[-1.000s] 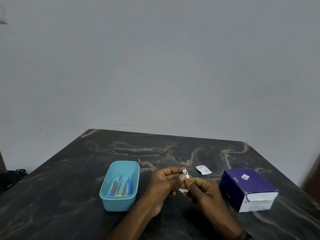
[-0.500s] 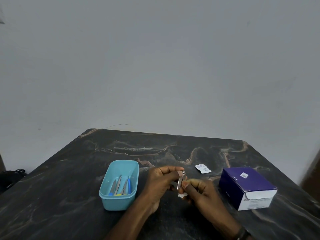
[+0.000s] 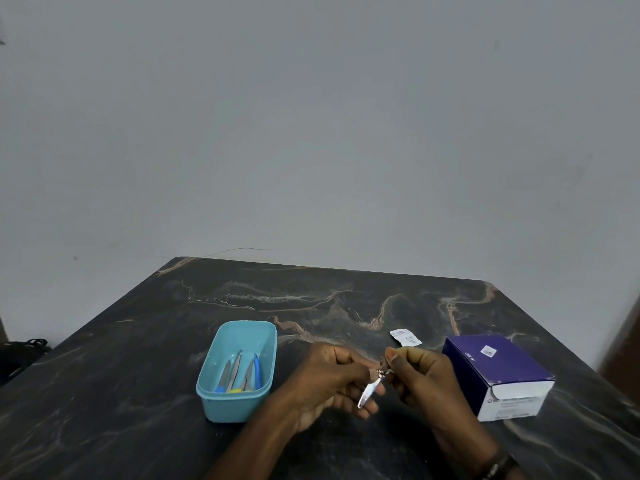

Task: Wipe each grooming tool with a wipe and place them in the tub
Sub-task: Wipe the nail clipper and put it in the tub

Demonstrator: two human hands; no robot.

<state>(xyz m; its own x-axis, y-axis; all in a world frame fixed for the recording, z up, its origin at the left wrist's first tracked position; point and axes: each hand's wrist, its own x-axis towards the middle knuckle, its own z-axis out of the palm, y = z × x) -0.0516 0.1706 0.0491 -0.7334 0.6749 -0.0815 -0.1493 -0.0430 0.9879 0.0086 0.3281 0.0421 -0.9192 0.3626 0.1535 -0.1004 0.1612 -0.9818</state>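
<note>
A small silver nail clipper (image 3: 370,391) hangs tilted between my hands over the dark marble table (image 3: 346,299), its free end pointing down and left. My right hand (image 3: 424,379) pinches its upper end with thumb and forefinger. The fingers of my left hand (image 3: 330,379) are curled against the same end and lie behind its body. I cannot see the wipe; it may be hidden in my fingers. The teal tub (image 3: 242,326) stands left of my hands and holds several grooming tools (image 3: 240,374) with blue and yellow handles.
A torn white wipe sachet (image 3: 406,337) lies just beyond my right hand. A purple and white box (image 3: 495,372) stands to the right, near the table's right edge. A grey wall rises behind the table.
The clipper has swung from upright to hanging down and to the left. My right hand's pinch is now at its top end. The white wipe seen below my hands has gone out of sight.
</note>
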